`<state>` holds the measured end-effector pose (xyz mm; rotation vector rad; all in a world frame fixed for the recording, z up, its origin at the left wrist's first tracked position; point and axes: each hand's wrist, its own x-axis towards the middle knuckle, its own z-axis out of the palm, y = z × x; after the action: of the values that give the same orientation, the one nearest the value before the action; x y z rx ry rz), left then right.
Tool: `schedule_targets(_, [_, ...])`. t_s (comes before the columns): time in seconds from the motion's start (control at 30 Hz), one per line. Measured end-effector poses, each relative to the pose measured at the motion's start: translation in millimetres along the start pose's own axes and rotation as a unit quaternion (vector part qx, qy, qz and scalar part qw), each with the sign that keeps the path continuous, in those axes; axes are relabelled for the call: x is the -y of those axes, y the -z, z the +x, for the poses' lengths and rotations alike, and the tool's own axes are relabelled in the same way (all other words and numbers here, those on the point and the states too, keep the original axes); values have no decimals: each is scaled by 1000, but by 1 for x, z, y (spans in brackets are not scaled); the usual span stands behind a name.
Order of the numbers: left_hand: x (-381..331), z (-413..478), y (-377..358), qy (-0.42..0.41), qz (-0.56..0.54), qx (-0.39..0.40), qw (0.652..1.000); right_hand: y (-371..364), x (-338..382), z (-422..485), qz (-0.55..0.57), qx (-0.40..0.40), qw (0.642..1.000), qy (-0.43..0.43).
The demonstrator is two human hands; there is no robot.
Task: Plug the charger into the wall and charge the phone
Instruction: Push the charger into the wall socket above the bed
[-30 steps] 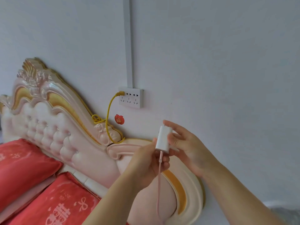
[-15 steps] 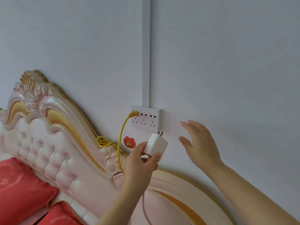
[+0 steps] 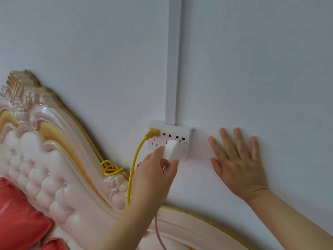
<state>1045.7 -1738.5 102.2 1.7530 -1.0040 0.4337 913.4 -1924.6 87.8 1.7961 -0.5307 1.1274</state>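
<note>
My left hand [image 3: 155, 175] grips a white charger block [image 3: 173, 150] and holds its prongs against the lower row of the white wall socket strip [image 3: 187, 134]. A pink cable [image 3: 159, 235] hangs down from the charger past my left wrist. My right hand [image 3: 237, 162] lies flat on the wall just right of the socket strip, fingers straight and spread. No phone is in view.
A yellow plug [image 3: 153, 132] sits in the strip's left socket, its yellow cord [image 3: 133, 168] dropping behind the ornate pink-and-gold headboard [image 3: 54, 159]. A white cable duct [image 3: 173, 60] runs up the wall. Red pillows [image 3: 19, 213] lie at the lower left.
My left hand has raised the charger from below the strip up to its sockets. My right hand has moved from the air onto the wall and lies flat there.
</note>
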Motion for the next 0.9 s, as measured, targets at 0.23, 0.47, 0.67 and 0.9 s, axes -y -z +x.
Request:
schedule_targets(0.23, [-5, 12, -2, -23, 16, 25, 999, -1, 1, 1, -3, -16, 1000, 1])
schedule_targets(0.47, [-16, 28, 7, -18, 92, 101, 990, -3, 0, 0, 2, -25, 1000, 0])
schedule_targets(0.67, [-32, 49, 6, -37, 144, 107, 983, -5, 1, 0, 6, -31, 999, 3])
schedule_targets(0.9, [-44, 48, 5, -18, 178, 111, 977, 5, 2, 6, -2, -6, 1000, -6])
